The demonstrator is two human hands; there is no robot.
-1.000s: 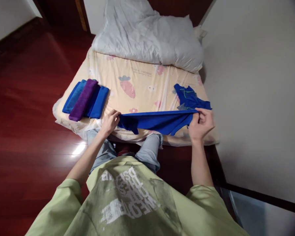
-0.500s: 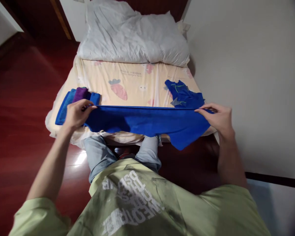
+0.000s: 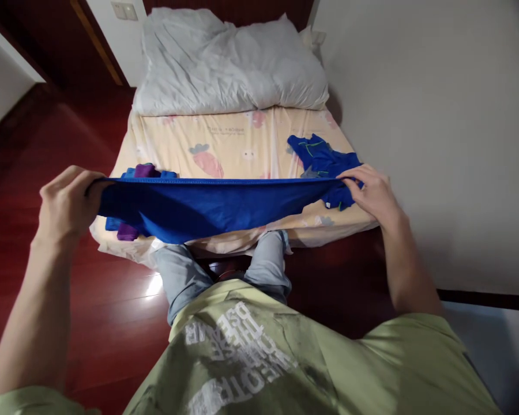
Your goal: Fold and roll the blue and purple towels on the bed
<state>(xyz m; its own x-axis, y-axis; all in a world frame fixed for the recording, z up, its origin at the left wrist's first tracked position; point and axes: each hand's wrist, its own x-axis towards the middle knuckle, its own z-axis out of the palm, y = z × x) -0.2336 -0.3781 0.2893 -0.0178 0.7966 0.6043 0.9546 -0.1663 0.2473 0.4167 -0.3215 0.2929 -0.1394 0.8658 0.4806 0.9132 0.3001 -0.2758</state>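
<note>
A blue cloth (image 3: 207,204) is stretched sideways in the air above the front of the bed, its top edge taut and its lower part hanging loose. My left hand (image 3: 69,202) pinches one end of that edge, out past the bed's left side. My right hand (image 3: 369,190) pinches the other end between thumb and fingers. Behind the cloth at the left lie folded blue and purple cloths (image 3: 145,170), partly hidden. Close to my right hand, a crumpled blue garment (image 3: 322,155) with green lines lies on the bed.
The bed (image 3: 168,144) has a cream sheet with carrot prints. A white quilt (image 3: 237,69) is heaped at its far end. A pale wall (image 3: 424,144) stands along the right, and dark red floor (image 3: 26,242) lies to the left.
My left hand has moved outward to the left and nearer, pulling the cloth's edge longer. My right hand has shifted slightly left and up. The cloth's hanging part has changed shape.
</note>
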